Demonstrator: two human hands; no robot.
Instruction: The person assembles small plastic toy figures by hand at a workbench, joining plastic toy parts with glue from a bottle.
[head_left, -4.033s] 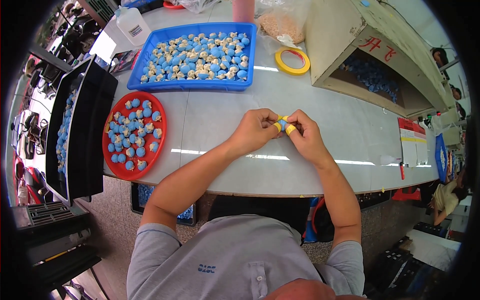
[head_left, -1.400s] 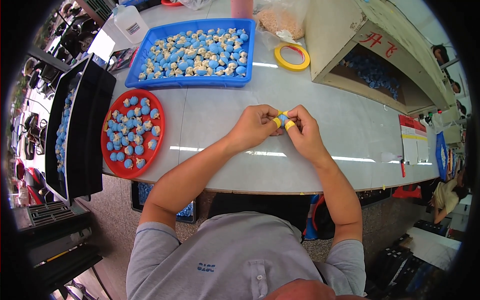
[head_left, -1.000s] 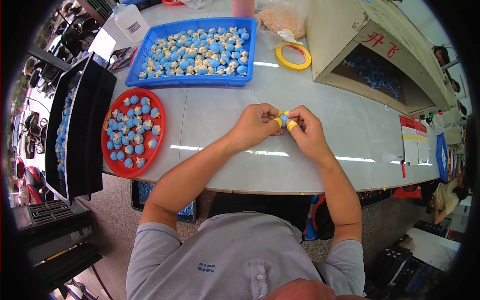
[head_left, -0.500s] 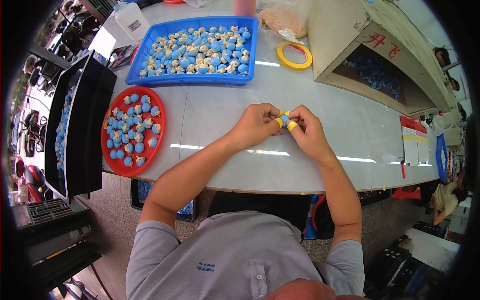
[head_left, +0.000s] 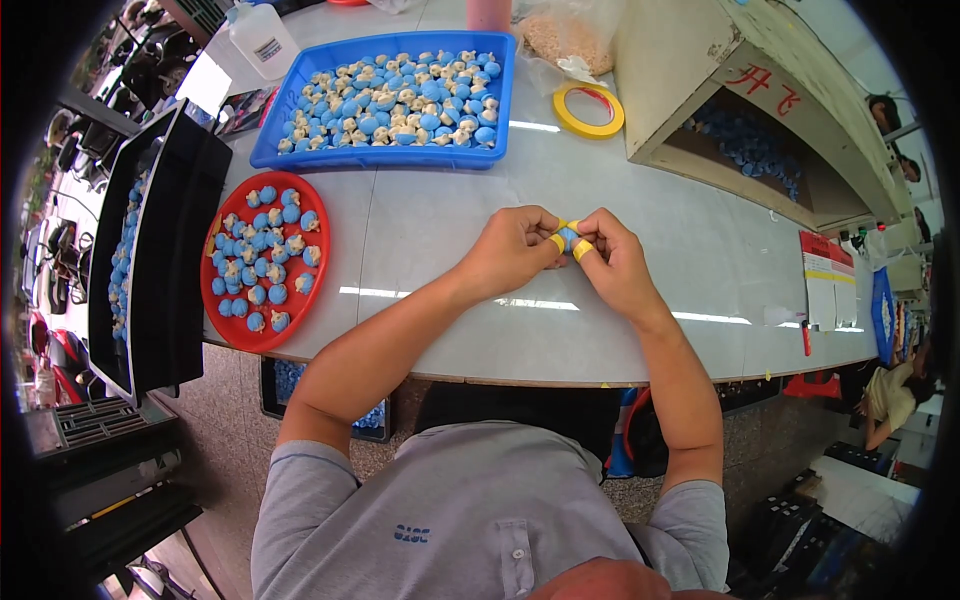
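Note:
Over the table, my left hand (head_left: pixel 508 252) and my right hand (head_left: pixel 617 262) meet fingertip to fingertip. Between them they pinch a small blue piece (head_left: pixel 569 238), mostly covered by the fingers, so its full shape is hidden. Yellow tape wraps the thumbs and forefingers of both hands. Left of my hands lies a round red tray (head_left: pixel 322 262) with many small blue-and-cream figure pieces spread on it. Farther back, a blue rectangular tray (head_left: pixel 400 158) is filled with similar blue-and-cream pieces.
A roll of yellow tape (head_left: pixel 560 118) lies behind my hands, near a clear bag of tan bits (head_left: pixel 568 42). At right stands an open-fronted box (head_left: pixel 660 70) with blue pieces inside. A black crate (head_left: pixel 180 250) flanks the table's left side; a white jug (head_left: pixel 262 42) stands at the back.
Both hands stay in the same place, still pinching the blue piece, with only a slight shift of the fingers.

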